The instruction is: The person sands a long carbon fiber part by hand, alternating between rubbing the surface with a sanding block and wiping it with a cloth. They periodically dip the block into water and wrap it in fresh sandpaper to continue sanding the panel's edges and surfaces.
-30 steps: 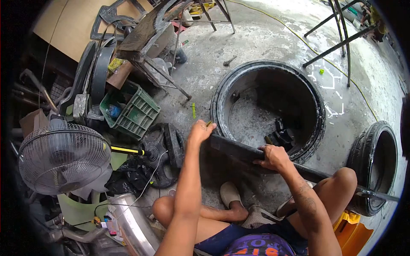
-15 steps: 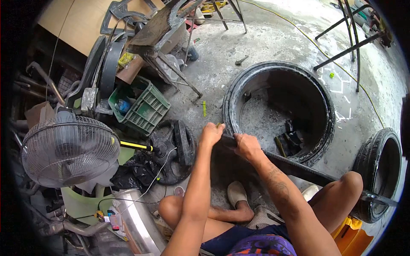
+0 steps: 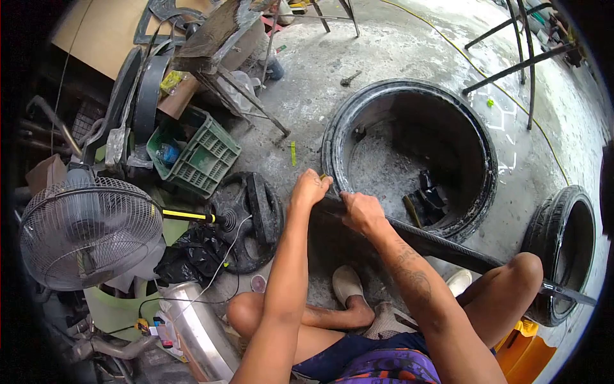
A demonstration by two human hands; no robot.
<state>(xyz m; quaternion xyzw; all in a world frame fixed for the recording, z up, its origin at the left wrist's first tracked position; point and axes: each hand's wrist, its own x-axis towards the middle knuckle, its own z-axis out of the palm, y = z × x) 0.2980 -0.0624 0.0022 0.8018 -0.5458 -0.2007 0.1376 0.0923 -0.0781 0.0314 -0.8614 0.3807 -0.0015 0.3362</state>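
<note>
Landmark: big round black tub with grey-smeared rim (image 3: 335,150). Long narrow black glossy bar (image 3: 448,244) lies along the tub's near side, just outside the rim. Long axis slants: one end by the tub's near-left rim at the hands, the other off to the tub's right and nearer the body, past the bare right knee (image 3: 526,272), over the black rubber tyre (image 3: 536,242).

Left hand (image 3: 309,187) is at the near-left rim end, fingers closed, small yellowish-brown piece (image 3: 323,176) poking out at the fingertips. Right hand (image 3: 363,212) just beside it, toward the tub's near side, closed over the bar; it's the nearer one to the bar's long run. Bar leads away from both hands, rightward.

Hard to see: bar's end under the hands is covered and dark, so can't tell if the left hand grips the bar too. Small piece mostly hidden in the fingers, material unclear. Knee cuts across part of the bar. Bar's right end runs into the dark picture edge. Tub's inner right side in deep shadow; black scraps (image 3: 432,201) inside, exact shapes unclear.
</note>
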